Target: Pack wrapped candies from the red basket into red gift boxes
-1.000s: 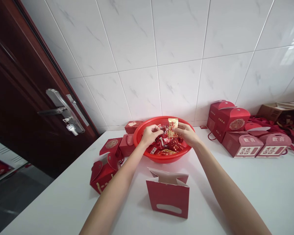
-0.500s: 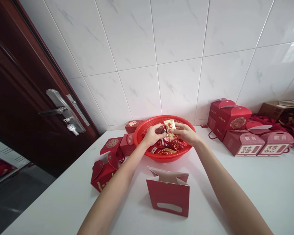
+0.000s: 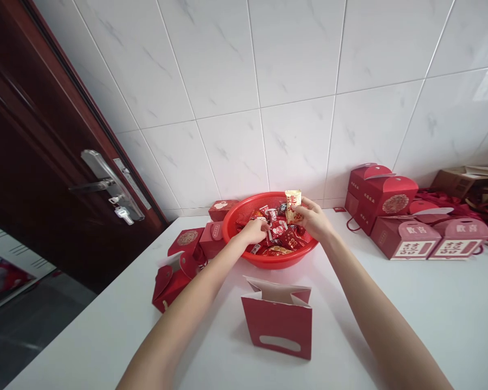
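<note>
Now, from my remote seat, I see that my left hand (image 3: pixel 255 231) has dropped away from the gold packet (image 3: pixel 293 199) into the wrapped sweets (image 3: pixel 287 238), its fingers bent; whether they pinch anything, I can't tell. My right hand (image 3: pixel 315 221) has drawn the packet rightward, pinched between thumb and fingers, over the right side of the red basket (image 3: pixel 270 262). On the white table (image 3: pixel 223 336), red boxes (image 3: pixel 186 240) sit left of the basket, an open paper bag (image 3: pixel 280 325) stands in front, and more boxes (image 3: pixel 380 190) are stacked at right. Around it, a dark door (image 3: pixel 32 135) with hanging keys (image 3: pixel 124 215) gives way to a tiled wall (image 3: pixel 296 141).
</note>
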Motion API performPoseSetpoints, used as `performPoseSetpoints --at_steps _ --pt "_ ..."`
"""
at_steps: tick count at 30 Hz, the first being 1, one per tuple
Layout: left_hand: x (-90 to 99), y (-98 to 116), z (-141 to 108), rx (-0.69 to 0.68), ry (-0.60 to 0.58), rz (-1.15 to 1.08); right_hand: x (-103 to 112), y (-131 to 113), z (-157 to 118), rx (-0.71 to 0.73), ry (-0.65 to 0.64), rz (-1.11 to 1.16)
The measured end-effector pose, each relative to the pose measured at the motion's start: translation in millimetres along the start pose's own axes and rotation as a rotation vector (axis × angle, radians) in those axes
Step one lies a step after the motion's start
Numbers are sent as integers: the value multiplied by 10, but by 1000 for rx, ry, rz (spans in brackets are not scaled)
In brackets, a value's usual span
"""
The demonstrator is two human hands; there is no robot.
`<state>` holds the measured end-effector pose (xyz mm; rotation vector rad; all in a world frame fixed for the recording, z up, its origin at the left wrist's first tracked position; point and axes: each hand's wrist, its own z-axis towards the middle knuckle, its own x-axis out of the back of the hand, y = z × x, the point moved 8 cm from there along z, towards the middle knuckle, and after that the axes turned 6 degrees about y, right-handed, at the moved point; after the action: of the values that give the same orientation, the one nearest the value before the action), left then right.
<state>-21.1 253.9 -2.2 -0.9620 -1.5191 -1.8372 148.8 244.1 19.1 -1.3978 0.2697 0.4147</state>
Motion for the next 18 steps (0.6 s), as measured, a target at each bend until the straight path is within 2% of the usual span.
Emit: performPoseSetpoints --at_steps 4,8,18 --pt "-120 -102 1 65 -102 192 8 2 -1 -10 18 -2" --pt "-178 -83 -43 82 -190 323 7 5 7 -8 12 -3" --pt "-235 -16 -74 33 -276 467 -32 -12 -27 4 -16 -1"
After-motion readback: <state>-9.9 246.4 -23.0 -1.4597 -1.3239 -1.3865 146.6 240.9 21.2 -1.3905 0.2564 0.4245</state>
